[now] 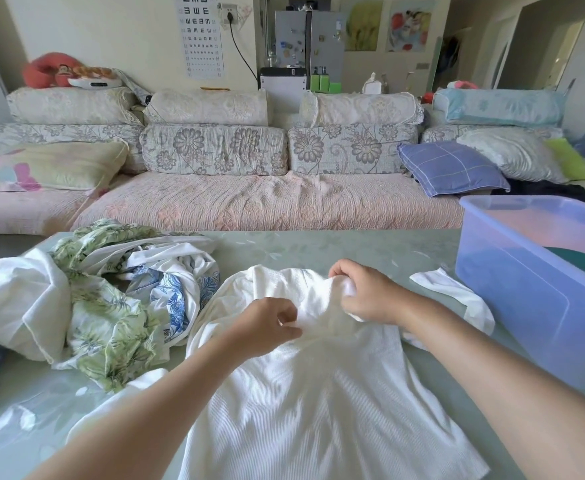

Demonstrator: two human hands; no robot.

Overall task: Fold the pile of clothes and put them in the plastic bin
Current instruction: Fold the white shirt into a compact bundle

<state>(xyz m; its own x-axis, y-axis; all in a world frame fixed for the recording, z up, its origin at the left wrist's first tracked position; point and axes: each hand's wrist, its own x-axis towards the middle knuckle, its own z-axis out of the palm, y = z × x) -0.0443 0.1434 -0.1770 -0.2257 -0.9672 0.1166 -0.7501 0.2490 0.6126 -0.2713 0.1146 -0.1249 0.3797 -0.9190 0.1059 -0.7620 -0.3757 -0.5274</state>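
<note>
white shirt (pixel 318 393) lies lengthwise on the tabletop (pixel 318 244), collar end pointing toward the sofa (pixel 266 199); left hand (pixel 266 327) and right hand (pixel 367 296) fingers both pinching bunched fabric up there.

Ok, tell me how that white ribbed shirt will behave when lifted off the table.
Probably floppy: the white ribbed shirt bunches where the left hand and right hand pinch it. Likely light, lying thin and flat on the table.
</note>
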